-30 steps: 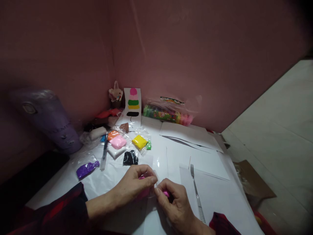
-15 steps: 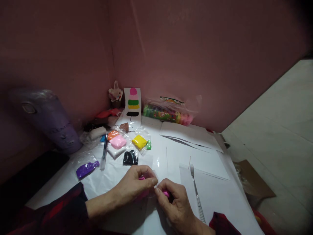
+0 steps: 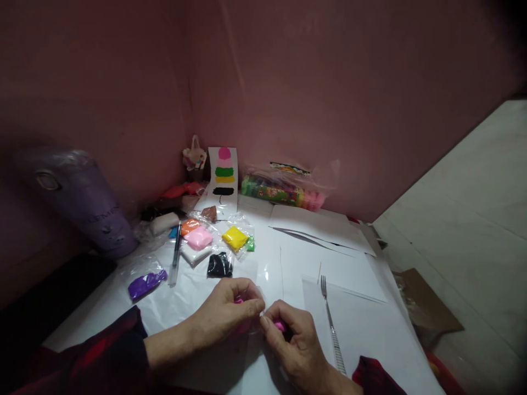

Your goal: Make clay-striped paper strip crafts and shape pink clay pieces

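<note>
Close together over the near part of the white table are my left hand and my right hand. My left hand is closed on a clear packet with bright pink clay inside, partly covered by the fingers. A small piece of pink clay shows within the curled fingers of my right hand, whose thumb and forefinger are pinched near the packet's edge. Just beyond my left hand lies a black clay packet. To the right of my right hand rests a metal fork.
Packets of purple, pink and yellow clay lie left of centre beside a pen. A purple bottle stands far left. A colour-painted card leans at the wall near a bagged clay tube.
</note>
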{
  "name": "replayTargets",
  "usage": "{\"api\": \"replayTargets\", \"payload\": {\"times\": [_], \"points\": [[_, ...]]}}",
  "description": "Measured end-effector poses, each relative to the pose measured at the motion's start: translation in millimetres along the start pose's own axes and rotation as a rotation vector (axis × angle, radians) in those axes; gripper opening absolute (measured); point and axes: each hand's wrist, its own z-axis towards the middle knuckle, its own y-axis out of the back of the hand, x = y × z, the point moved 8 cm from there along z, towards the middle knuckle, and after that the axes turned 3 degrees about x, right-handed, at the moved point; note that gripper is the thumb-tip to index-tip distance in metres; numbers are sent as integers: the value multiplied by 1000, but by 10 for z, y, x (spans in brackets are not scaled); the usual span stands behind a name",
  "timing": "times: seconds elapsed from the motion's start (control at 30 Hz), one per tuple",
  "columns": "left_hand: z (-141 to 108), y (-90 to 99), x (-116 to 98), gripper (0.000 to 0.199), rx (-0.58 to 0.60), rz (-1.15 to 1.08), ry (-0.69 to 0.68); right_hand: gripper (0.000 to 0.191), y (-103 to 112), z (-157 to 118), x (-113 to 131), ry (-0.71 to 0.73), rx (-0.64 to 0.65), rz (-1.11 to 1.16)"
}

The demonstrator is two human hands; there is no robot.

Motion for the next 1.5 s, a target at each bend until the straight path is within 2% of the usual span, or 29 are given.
{"api": "replayTargets", "payload": {"times": [0.43,0.7,1.0,1.3,1.5], "points": [[-13,64,-94,30,-71,-11,-31,28,4,-23,-41,-49,-9,46],[-8,-7,-45,33,-2,-79,-6,29,19,-19,-24,-22,-10,33],[-6,-13,27,26,11,-73,4,31,25,-29,-40,-28,-13,47],[-18,-14,-27,25,-18,-10,6,30,5,-12,-39,-45,9,66],[-1,47,-101,30,-27,-77,-86,32,4,-61,-140,-82,-18,135]]}}
